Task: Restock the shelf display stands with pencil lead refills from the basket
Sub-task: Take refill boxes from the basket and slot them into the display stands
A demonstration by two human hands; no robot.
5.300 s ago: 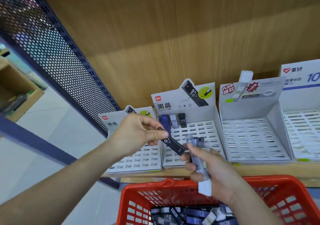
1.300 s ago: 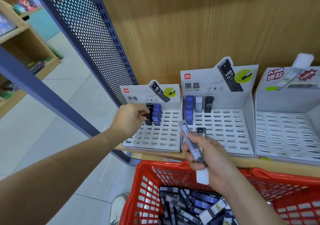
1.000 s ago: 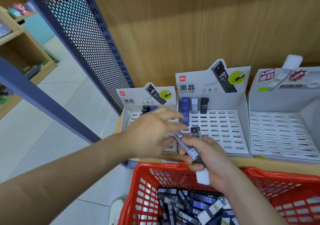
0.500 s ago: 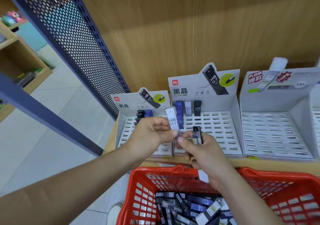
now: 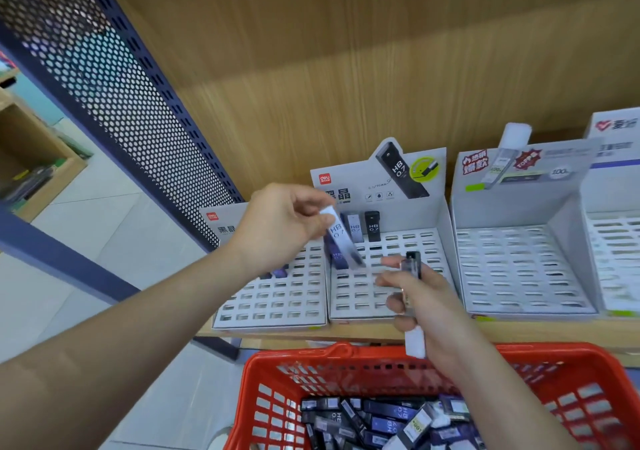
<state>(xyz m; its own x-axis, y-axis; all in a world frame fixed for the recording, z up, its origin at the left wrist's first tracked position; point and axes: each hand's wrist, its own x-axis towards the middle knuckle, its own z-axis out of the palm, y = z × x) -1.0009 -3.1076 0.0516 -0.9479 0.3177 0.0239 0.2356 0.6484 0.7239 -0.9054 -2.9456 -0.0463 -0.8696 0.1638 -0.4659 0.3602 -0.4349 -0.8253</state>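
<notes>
Head view, looking down over shelf point(image 5: 346, 333) and red basket point(image 5: 263, 377). Left hand point(image 5: 280, 227) raised over the middle stand point(image 5: 388, 276), fingers pinched shut on a pale refill point(image 5: 337, 234) marked HB 0.7, tilted, lower end just above the slotted tray beside the blue refills point(image 5: 337, 259) already seated. Right hand point(image 5: 426, 307) lower and nearer, well apart from the left, closed around a small bundle of spare refills point(image 5: 410, 288): a dark cap poking out on top, a white end hanging below the palm. Thumb and forefinger of that hand slightly loosened; the rest curled tight.

Step in hand, by the look of it: seating the pale refill in a free slot of the middle stand. Best done by turning the refill upright first, lining the lower end with an open slot next to the standing grey point(image 5: 355, 229) and black point(image 5: 373, 229) ones, then pressing straight down. Worth matching colour to the row and keeping the label facing out. Risk of knocking the neighbours if lowered at a slant.

Left stand point(image 5: 277, 300) partly hidden behind the forearm; right stand point(image 5: 519, 273) bare of stock. Plenty of refills point(image 5: 374, 418) heaped in the basket, so far from finished, probably.
</notes>
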